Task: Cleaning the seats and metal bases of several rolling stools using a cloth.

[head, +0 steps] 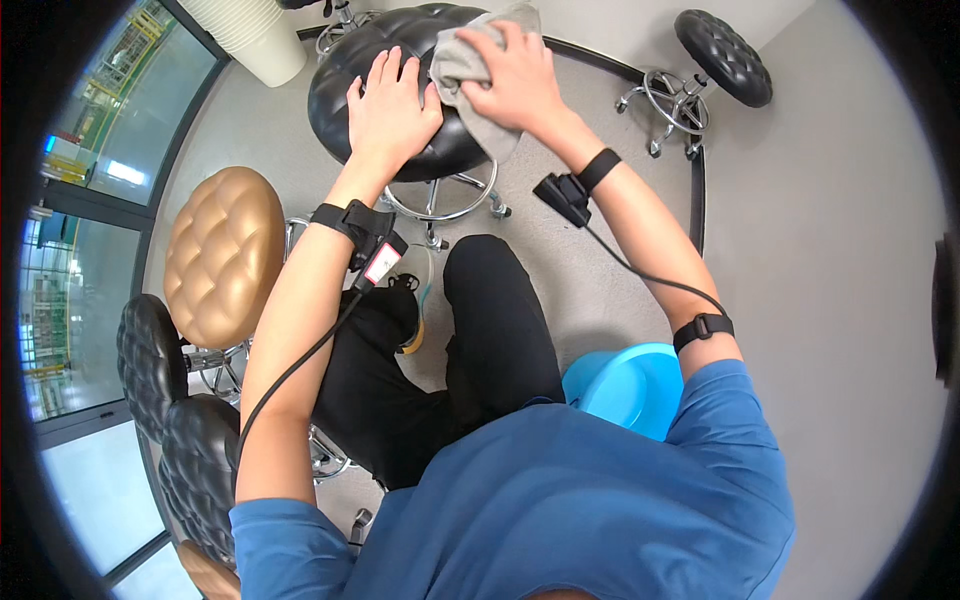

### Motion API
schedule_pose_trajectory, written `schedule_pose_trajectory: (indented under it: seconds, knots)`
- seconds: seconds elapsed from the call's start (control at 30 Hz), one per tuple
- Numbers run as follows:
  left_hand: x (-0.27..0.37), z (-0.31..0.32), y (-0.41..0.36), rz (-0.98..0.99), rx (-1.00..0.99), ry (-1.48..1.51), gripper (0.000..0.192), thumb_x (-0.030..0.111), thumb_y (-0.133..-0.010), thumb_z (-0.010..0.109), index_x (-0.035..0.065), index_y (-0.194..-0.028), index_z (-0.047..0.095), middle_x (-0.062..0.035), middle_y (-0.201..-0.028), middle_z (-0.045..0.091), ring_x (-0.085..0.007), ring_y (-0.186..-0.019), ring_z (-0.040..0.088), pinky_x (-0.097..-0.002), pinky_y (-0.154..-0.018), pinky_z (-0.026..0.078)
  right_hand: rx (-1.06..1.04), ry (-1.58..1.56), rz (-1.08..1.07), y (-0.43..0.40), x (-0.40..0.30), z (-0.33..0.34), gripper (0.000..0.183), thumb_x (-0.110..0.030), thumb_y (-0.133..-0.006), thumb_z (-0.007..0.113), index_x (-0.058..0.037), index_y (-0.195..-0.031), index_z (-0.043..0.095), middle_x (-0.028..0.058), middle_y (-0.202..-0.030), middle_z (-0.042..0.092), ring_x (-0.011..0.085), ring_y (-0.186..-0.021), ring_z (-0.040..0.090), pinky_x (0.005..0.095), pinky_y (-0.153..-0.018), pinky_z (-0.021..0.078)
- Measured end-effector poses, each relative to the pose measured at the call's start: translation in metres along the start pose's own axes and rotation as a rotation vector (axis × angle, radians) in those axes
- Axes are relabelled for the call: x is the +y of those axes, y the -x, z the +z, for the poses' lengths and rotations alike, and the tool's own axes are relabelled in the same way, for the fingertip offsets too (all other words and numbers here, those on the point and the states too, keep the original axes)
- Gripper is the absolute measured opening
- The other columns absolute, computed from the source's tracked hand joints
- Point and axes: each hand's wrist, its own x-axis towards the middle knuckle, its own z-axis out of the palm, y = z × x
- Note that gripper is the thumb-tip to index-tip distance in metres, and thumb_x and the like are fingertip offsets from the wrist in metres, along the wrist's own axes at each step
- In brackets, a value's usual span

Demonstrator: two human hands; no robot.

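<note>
A round black tufted stool seat (330,97) stands before me on a chrome wheeled base (431,210). My left hand (394,112) rests on top of the seat with its fingers spread and nothing in them. A grey cloth (457,64) lies bunched at the seat's right side, with part of it hanging past the edge. Over this cloth my right hand (517,79) presses it against the seat with bent fingers. Black straps with small devices sit on both wrists, and cables run up the forearms.
A gold tufted stool (225,259) and black stools (199,457) stand at my left by the glass wall. Stacked cream buckets (259,37) are at upper left. A blue plastic basin (626,390) sits near my right hip. Another black stool (724,56) stands by the right wall.
</note>
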Motion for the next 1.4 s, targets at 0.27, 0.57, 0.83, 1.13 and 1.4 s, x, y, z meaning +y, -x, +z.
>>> schedule_pose_trajectory:
  seconds: [0.27,0.57,0.83,1.13,1.4]
  knots:
    - [-0.005,0.005,-0.003,0.017,0.055,0.073,0.049,0.038,-0.089,0.049,0.0092,-0.129,0.054,-0.0111,-0.143,0.044,-0.0247,-0.135,0.036,-0.0488,-0.109,0.029,-0.010,-0.336,0.412,-0.013,0.068,0.024,0.063,-0.036,-0.073,0.064,-0.0090,-0.129,0.048,0.0246,-0.123,0.052,0.0407,-0.116,0.047,0.0472,-0.096,0.0396]
    - [-0.002,0.000,0.002,-0.030,0.072,-0.007,0.047,0.034,-0.089,0.047,0.0068,-0.126,0.055,-0.0133,-0.140,0.046,-0.0249,-0.134,0.038,-0.0513,-0.106,0.031,0.232,-0.501,0.505,0.041,0.027,0.029,0.060,-0.028,-0.086,0.054,-0.0033,-0.136,0.033,0.0319,-0.126,0.043,0.0429,-0.119,0.042,0.0428,-0.101,0.0363]
    - [0.001,0.000,-0.002,-0.041,0.031,0.019,0.048,0.034,-0.088,0.048,0.0075,-0.128,0.054,-0.0127,-0.142,0.043,-0.0256,-0.136,0.035,-0.0508,-0.108,0.029,0.294,-0.172,0.177,0.070,-0.035,0.010,0.068,-0.019,-0.070,0.064,-0.0103,-0.134,0.041,0.0266,-0.129,0.037,0.0473,-0.118,0.033,0.0559,-0.101,0.0268]
    - [-0.020,-0.008,0.003,0.117,-0.044,0.084,0.049,0.026,-0.085,0.049,0.0067,-0.130,0.051,-0.0124,-0.145,0.040,-0.0268,-0.138,0.031,-0.0493,-0.111,0.024,-0.150,0.026,-0.290,-0.011,-0.005,-0.001,0.058,-0.028,-0.075,0.068,-0.0252,-0.129,0.049,0.0166,-0.129,0.046,0.0400,-0.112,0.049,0.0494,-0.091,0.0442]
    - [-0.023,-0.003,-0.003,0.073,0.023,0.207,0.053,0.024,-0.087,0.048,-0.0028,-0.132,0.045,-0.0191,-0.141,0.043,-0.0283,-0.135,0.036,-0.0419,-0.110,0.028,-0.128,-0.083,-0.500,-0.046,0.012,0.040,0.071,-0.013,-0.075,0.062,-0.0043,-0.140,0.034,0.0230,-0.130,0.048,0.0366,-0.118,0.048,0.0432,-0.102,0.0386]
